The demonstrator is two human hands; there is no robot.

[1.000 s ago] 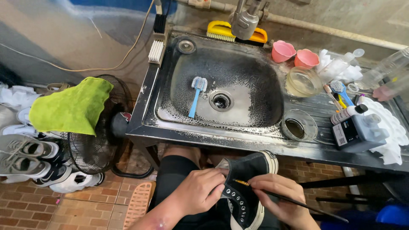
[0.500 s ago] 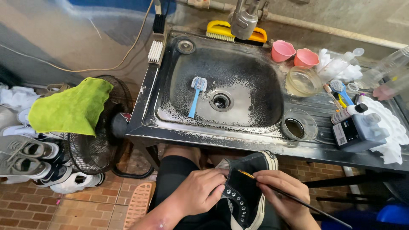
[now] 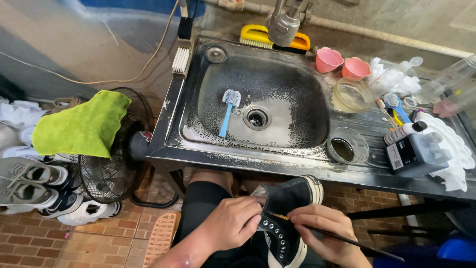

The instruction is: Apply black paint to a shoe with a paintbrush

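A black canvas high-top shoe (image 3: 287,218) with a white sole and metal eyelets rests on my lap below the sink's front edge. My left hand (image 3: 233,223) grips its upper by the eyelet row. My right hand (image 3: 327,233) holds a thin, long-handled paintbrush (image 3: 347,240), and the brush's tip touches the shoe just inside the opening. Both hands sit close together over the shoe.
A dark metal sink (image 3: 198,144) holds a blue brush (image 3: 227,111). On the counter stand two pink cups (image 3: 342,63), a glass bowl (image 3: 351,95), a glass jar (image 3: 347,145), a dark bottle (image 3: 416,154) and a yellow scrub brush (image 3: 258,35). At the left are a fan (image 3: 114,168) under a green cloth (image 3: 79,124) and shoes (image 3: 29,181).
My right hand has shifted slightly left along the shoe, bringing the brush tip nearer the eyelet row. My left hand keeps its grip.
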